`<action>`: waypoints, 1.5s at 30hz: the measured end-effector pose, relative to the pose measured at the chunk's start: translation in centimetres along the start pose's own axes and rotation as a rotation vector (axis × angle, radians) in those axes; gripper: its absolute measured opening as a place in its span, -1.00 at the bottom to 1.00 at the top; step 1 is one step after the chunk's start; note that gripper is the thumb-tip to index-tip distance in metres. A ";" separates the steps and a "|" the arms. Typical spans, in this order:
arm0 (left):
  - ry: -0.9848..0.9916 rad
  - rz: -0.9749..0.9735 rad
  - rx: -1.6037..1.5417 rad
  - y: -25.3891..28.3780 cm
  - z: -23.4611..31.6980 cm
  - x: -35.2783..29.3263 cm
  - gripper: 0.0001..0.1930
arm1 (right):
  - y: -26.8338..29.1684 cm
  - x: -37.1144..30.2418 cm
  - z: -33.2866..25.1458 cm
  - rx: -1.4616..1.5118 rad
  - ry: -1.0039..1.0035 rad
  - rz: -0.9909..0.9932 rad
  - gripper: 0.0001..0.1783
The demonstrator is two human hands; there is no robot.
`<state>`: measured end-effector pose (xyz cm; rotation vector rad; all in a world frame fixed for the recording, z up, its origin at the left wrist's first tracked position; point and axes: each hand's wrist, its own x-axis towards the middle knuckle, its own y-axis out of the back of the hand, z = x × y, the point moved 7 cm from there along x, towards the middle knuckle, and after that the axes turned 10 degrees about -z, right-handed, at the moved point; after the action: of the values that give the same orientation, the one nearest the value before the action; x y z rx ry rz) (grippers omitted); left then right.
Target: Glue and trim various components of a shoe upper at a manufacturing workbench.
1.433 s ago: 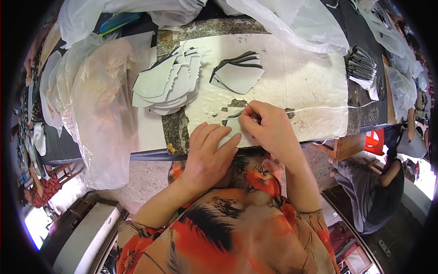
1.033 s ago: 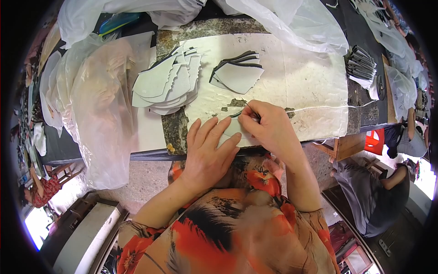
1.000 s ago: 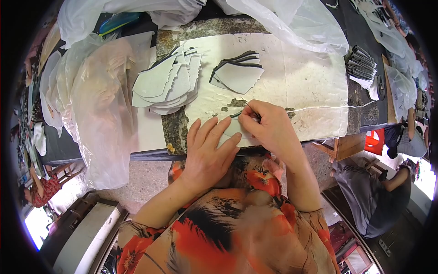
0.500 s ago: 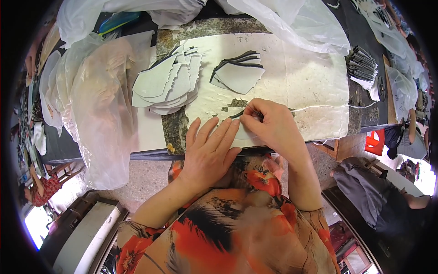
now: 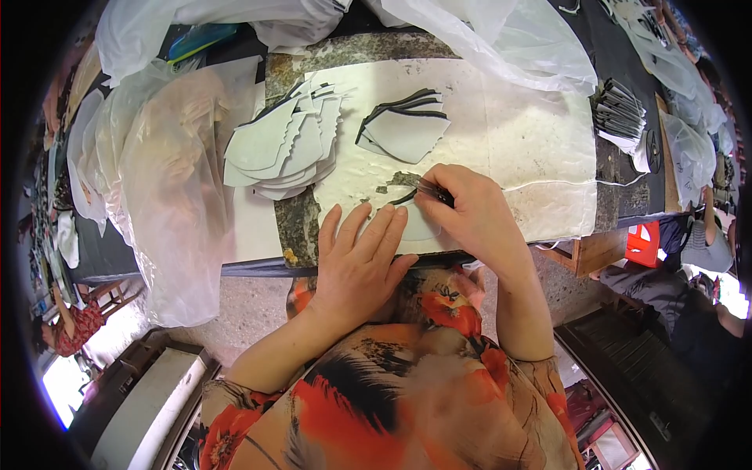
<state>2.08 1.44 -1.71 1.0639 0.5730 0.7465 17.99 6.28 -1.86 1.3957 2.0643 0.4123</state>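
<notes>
My left hand (image 5: 359, 254) lies flat with its fingers spread, pressing on a white, curved-edge cut piece (image 5: 423, 227) at the table's near edge. A black strip (image 5: 404, 198) runs along the top of that piece. Closed in a pinch, my right hand (image 5: 468, 210) grips a small dark tool with a thin metal tip (image 5: 435, 190); its exact kind is unclear. The tip is close to the black strip, just right of my left fingertips. Beyond my hands, a small pile of white pieces with black edging (image 5: 407, 129) rests on the white sheet (image 5: 517, 149).
Left of the sheet's middle, a larger stack of white pieces (image 5: 270, 149) overlaps its edge. Clear plastic bags hang at the left (image 5: 172, 196) and lie across the back (image 5: 501, 43). A dark bundle of pieces (image 5: 620, 113) sits at the right, and a white cord (image 5: 552, 183) crosses the sheet.
My right hand has shifted slightly up and its fingers have turned, so more of the dark tool shows. My left hand stays in place. A person at the right has moved farther off.
</notes>
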 end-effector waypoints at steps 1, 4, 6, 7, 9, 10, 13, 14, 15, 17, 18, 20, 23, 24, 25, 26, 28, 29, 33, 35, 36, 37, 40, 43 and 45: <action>0.000 0.000 0.001 0.0 0.0 0.0 -0.40 | 0.0 0.1 0.0 -0.011 0.000 -0.005 -0.76; 0.004 0.016 -0.009 0.1 0.1 0.2 -0.41 | 0.0 0.2 0.1 -0.025 0.002 -0.007 -0.76; 0.003 0.022 -0.010 0.2 0.1 0.3 -0.42 | 0.0 0.3 0.2 -0.029 0.001 -0.002 -0.76; 0.003 0.022 -0.010 0.3 0.1 0.4 -0.42 | 0.1 0.3 0.2 -0.022 0.010 0.014 -0.79; 0.002 0.018 -0.015 0.4 0.2 0.5 -0.43 | 0.1 0.3 0.3 -0.016 0.019 0.032 -0.80; 0.000 0.019 -0.016 0.4 0.2 0.6 -0.43 | 0.1 0.3 0.3 -0.015 0.014 0.039 -0.80; -0.004 0.022 0.010 0.5 0.3 0.8 -0.42 | 0.2 0.3 0.4 -0.007 0.008 0.047 -0.79; -0.006 0.020 0.014 0.5 0.3 0.9 -0.42 | 0.3 0.3 0.4 0.001 0.007 0.046 -0.79; -0.007 0.018 0.017 0.6 0.3 1.1 -0.43 | 0.4 0.3 0.5 0.000 0.008 0.047 -0.79; -0.011 0.017 0.014 0.8 0.5 1.4 -0.43 | 0.7 0.4 0.6 -0.003 -0.008 0.048 -0.78; -0.014 0.015 0.011 0.8 0.5 1.5 -0.44 | 0.9 0.4 0.7 -0.004 -0.008 0.050 -0.78; -0.020 0.017 0.003 0.9 0.6 1.7 -0.45 | 0.8 0.5 1.0 -0.031 -0.028 0.000 -0.76; -0.025 0.014 -0.005 0.9 0.7 1.9 -0.47 | 1.5 0.5 1.0 -0.042 -0.002 0.043 -0.75; -0.023 0.011 -0.004 0.9 0.7 1.9 -0.47 | 1.6 0.6 1.1 -0.043 -0.002 0.045 -0.75; -0.026 0.011 -0.004 0.9 0.7 1.9 -0.47 | 1.7 0.6 1.3 -0.036 -0.008 0.045 -0.75; -0.023 0.007 0.000 0.9 0.7 1.9 -0.47 | 1.8 0.6 1.4 -0.029 -0.015 0.046 -0.75; -0.023 0.002 0.004 0.9 0.8 2.0 -0.47 | 1.8 0.6 1.6 -0.009 -0.008 0.062 -0.76; -0.023 -0.011 0.004 1.0 0.8 2.1 -0.46 | 1.9 0.6 1.7 0.011 -0.001 0.077 -0.77; -0.025 -0.032 0.017 1.1 1.0 2.3 -0.44 | 1.9 0.7 1.7 0.022 -0.005 0.079 -0.76; -0.025 -0.041 0.020 1.1 1.0 2.4 -0.43 | 1.9 0.8 1.7 0.023 0.002 0.095 -0.76; -0.024 -0.050 0.022 1.0 1.1 2.4 -0.43 | 1.9 0.8 1.8 0.023 0.001 0.097 -0.76; -0.024 -0.050 0.024 1.1 1.1 2.5 -0.43 | 1.9 0.8 1.8 0.025 0.004 0.100 -0.77; -0.029 -0.056 0.043 1.3 1.3 2.7 -0.43 | 1.9 0.8 1.8 0.025 0.009 0.113 -0.77; -0.036 -0.070 0.044 1.6 1.5 3.0 -0.42 | 2.0 0.8 1.8 0.031 -0.005 0.120 -0.77; -0.039 -0.103 0.047 1.7 1.6 3.3 -0.41 | 2.2 0.7 1.8 0.040 -0.017 0.119 -0.78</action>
<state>4.85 3.56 0.23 1.0814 0.6099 0.6234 20.55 7.72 -2.19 1.5464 1.9922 0.4085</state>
